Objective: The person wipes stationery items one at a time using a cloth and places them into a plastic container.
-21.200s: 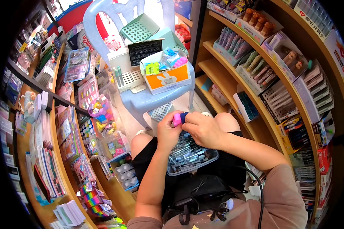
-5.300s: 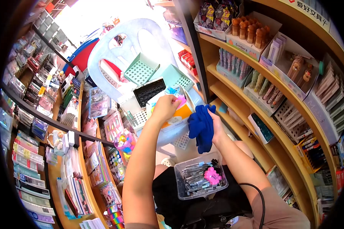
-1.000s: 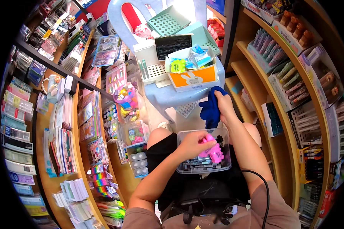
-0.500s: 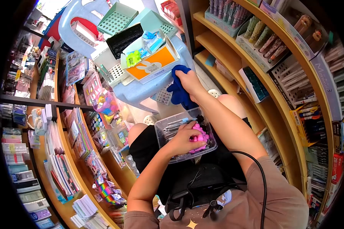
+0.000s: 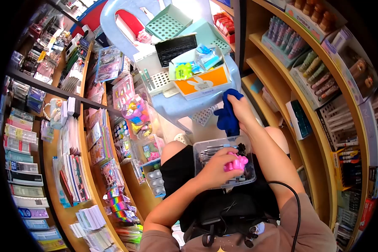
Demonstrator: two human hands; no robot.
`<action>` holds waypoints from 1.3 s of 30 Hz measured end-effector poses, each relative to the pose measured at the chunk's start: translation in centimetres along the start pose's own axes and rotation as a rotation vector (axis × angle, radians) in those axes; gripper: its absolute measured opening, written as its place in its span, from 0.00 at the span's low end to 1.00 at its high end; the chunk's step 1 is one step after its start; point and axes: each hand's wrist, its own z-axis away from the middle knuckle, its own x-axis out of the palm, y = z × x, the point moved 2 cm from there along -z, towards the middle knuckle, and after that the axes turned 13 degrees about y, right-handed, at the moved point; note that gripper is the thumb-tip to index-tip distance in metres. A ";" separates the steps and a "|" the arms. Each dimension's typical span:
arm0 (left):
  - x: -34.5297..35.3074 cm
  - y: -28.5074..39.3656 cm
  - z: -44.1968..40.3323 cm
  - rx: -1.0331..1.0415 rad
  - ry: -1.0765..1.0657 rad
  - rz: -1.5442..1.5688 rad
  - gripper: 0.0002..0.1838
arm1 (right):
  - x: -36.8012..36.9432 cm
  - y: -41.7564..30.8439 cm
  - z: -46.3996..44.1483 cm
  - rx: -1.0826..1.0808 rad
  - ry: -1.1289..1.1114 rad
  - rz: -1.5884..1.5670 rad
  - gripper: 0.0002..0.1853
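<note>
Over a clear plastic tub (image 5: 198, 148) on the lap, my left hand (image 5: 218, 169) has its fingers curled round a pink figure (image 5: 236, 163). Pens (image 5: 210, 153) lie in the tub below. My right hand (image 5: 238, 110) grips a dark blue cloth (image 5: 227, 119), which hangs beyond the tub near the chair's front edge. An orange and white box (image 5: 203, 83) with a rabbit shape stands on the blue chair (image 5: 172, 103); a yellow-green item (image 5: 183, 71) and blue packets (image 5: 207, 59) are in it.
Green perforated trays (image 5: 169, 23) and a black tray (image 5: 176, 49) sit behind the box. Curved wooden shelves (image 5: 277, 69) with boxed pens rise on the right. Notebooks and packaged goods fill the left shelves (image 5: 86, 168). A black cable (image 5: 298, 206) runs beside the right arm.
Since the earliest frame, the blue cloth has opened out and hangs from my right hand. My left hand has come back from the orange box to the tub and holds the pink figure.
</note>
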 end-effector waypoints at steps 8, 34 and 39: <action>-16.7 -5.8 1.4 -0.343 0.724 0.564 0.15 | 0.6 0.8 1.6 0.035 -0.008 0.108 0.10; -43.8 -42.2 -6.5 -0.514 1.467 -0.244 0.22 | 3.4 4.9 -1.7 0.220 0.103 0.326 0.17; -43.1 -40.3 -6.3 -0.539 1.300 -1.001 0.28 | 4.2 4.7 -1.8 0.220 0.103 0.350 0.17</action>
